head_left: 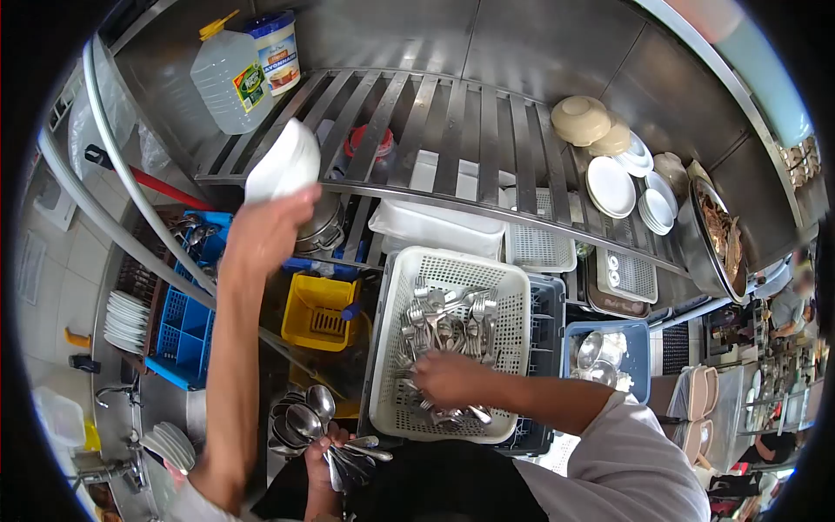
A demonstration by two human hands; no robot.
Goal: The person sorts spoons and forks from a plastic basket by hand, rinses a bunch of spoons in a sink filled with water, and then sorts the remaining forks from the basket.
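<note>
My left hand [322, 468] is closed round a bunch of metal spoons [303, 421], their bowls fanned out up and to the left, at the bottom of the view. Reaching in from the right, my right hand [442, 379] is down in a white perforated basket [518, 365] of loose forks and spoons [470, 326]. Its fingers are bent together against the cutlery, and their tips are partly hidden, so what they grip is unclear. The basket rests on a dark grey crate [546, 322].
At the left, a co-worker's hand [265, 235] holds a white dish [285, 163] near the slatted metal shelf [448, 130]. Bowls and plates [611, 187] stand on it. A yellow basket [315, 313], blue rack [183, 326] and blue tub [639, 357] flank the basket.
</note>
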